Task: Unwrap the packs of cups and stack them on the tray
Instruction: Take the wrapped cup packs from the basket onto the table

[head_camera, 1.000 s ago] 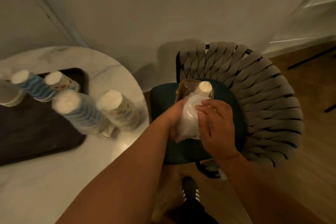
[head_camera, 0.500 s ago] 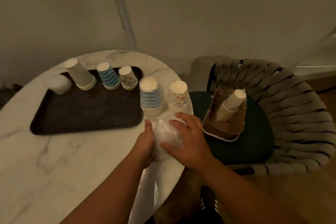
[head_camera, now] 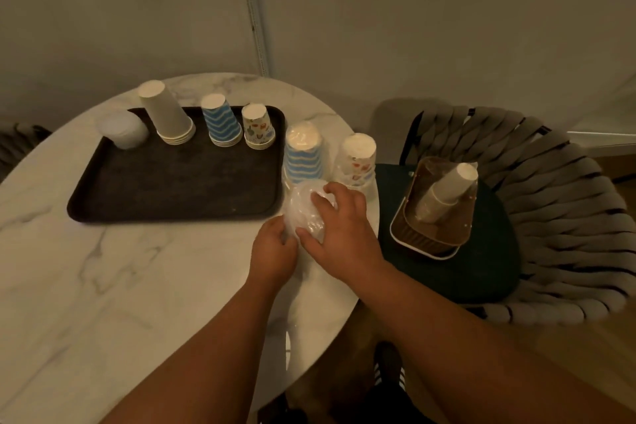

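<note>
Both hands grip a wrapped pack (head_camera: pixel 304 208) on the desk (head_camera: pixel 103 286), just right of the tray (head_camera: pixel 172 213): left hand (head_camera: pixel 272 251) pinches its near side, right hand (head_camera: pixel 344 224) curls over the top. Unwrapping seems underway; next, peel off the film and put the cups on the tray.

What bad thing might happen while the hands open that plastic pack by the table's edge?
1. The wrapped pack sits close beside the blue striped pack and the spotted pack; a tug might topple them.
2. Both stand near the table edge, so they might fall onto the chair.
</note>
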Tool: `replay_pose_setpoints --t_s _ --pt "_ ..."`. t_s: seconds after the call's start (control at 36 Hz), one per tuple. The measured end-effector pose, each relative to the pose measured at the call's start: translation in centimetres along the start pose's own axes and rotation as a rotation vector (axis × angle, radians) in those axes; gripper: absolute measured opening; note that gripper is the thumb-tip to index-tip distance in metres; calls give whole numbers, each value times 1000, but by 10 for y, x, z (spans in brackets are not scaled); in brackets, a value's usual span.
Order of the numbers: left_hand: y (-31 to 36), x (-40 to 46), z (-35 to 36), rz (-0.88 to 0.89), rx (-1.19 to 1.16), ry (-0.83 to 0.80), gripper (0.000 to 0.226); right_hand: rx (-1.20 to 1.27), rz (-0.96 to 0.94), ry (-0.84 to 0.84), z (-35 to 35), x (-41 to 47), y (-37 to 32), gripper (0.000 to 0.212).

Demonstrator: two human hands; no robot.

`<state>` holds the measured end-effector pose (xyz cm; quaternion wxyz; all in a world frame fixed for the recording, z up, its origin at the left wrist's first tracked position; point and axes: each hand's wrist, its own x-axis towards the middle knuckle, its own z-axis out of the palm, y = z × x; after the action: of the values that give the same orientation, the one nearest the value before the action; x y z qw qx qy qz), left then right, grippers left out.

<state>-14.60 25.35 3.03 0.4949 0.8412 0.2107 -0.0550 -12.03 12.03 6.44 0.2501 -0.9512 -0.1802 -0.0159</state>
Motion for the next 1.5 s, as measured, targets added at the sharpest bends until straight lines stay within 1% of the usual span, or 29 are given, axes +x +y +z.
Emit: replay_pose_setpoints --t_s 0.06,0.14,0.22,0.28,0.39,0.5,0.56,0.67,0.78,0.83,0.89,0.94,1.0,1.03,1.06,1.11,1.14,1.17,1.25,1.33,1.39,1.44,1.47,1.5 --pt "1 3 -2 -3 51 -16 31 -44 -33 -2 0 -1 -1 63" --pt "6 3 -6 -48 49 -61 28 -71 -49 17 -1 -2 -2 66" --pt "7 3 -9 -66 41 -60 38 -105 -53 19 -4 -4 -3 70" --pt "7 3 -10 -71 24 -40 42 -113 -53 20 -6 -4 -4 70" --pt "7 2 -14 -61 15 -6 39 -117 -47 14 -10 -5 -6 71" --pt "9 1 -22 -67 -1 74 37 -108 -46 28 -14 -5 -4 71" --pt "13 -1 -27 -44 -13 141 35 -94 -44 42 -17 -6 -4 70" --pt "28 -7 -35 92 -39 333 27 -42 -15 62 -22 -8 -3 69" --pt "59 -20 -32 325 -75 446 18 41 2 139 -32 -15 7 64" --pt "80 -28 -24 464 -89 431 18 72 21 184 -39 -18 18 60" --pt "102 -36 -9 628 -58 369 15 83 62 230 -47 -20 33 57" --pt "125 -42 11 801 -21 290 15 91 105 235 -53 -23 55 56" --pt "147 -48 37 922 -18 206 19 97 145 222 -58 -23 80 53" --pt "157 -49 52 944 -21 159 20 105 165 219 -58 -23 97 49" --pt "166 -50 67 928 -19 111 20 99 194 209 -56 -21 117 44" --pt "177 -43 102 800 -26 4 17 -4 265 153 -57 -17 156 41" --pt "180 -33 123 701 -51 -43 15 -48 296 128 -59 -13 178 42" --pt "179 -25 140 583 -96 -84 14 -48 325 140 -62 -12 193 43" --pt "173 13 196 208 -227 -188 9 123 466 251 -74 -8 241 47" --pt "158 56 259 -42 -228 -256 12 119 548 200 -73 8 297 55" --pt "146 80 287 -195 -211 -299 15 122 555 143 -69 18 321 63" --pt "138 106 314 -297 -198 -312 25 134 548 87 -59 32 349 75" --pt "135 118 325 -306 -193 -311 32 131 529 69 -53 39 360 81" --pt "134 129 335 -278 -194 -294 38 119 513 54 -48 44 370 86"
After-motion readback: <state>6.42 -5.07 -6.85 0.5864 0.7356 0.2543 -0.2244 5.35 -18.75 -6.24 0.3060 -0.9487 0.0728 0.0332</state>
